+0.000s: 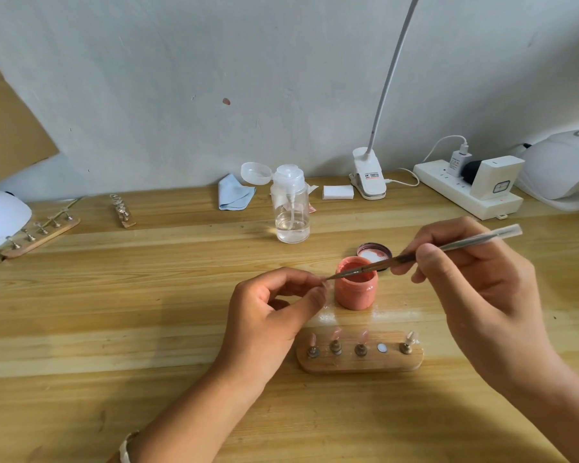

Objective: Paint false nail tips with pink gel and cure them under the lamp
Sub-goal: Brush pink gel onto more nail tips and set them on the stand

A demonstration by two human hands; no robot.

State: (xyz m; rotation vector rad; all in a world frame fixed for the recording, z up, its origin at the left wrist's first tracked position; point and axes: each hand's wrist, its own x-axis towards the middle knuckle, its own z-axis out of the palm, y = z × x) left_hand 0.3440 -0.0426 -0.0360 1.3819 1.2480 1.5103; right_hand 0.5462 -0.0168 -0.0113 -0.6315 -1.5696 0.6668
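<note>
**remote_op:** Nearest me, the wooden stand [360,362] carries three pink tips [335,335] on its left pegs, then one bare slot [381,348], then a clear tip [410,336] at the right end. Just behind it, my left hand [271,315] has its fingers [310,304] pinched on the nail tip [326,285] I'm painting, and the bristles of the brush [415,256] touch it. My right hand [475,289] has its fingers [430,259] clamped round the brush handle, pen style. What bites me here?

**gelfan:** That tip's tiny and I reckon you've only got its edge. Push too hard with the brush and it could pop out, wet side down on the table [147,329]. Also the open pink gel jar [356,289] sits just beside your left fingertips, right under the brush shaft. One twitch could tip it, and its lid [374,251] lies off behind.

**remote_op:** And further back?

**gelfan:** The curing lamp [562,168] is well apart, far right past the power strip [448,185]. A long carry means uncured gel could smudge or pick up dust.
</note>
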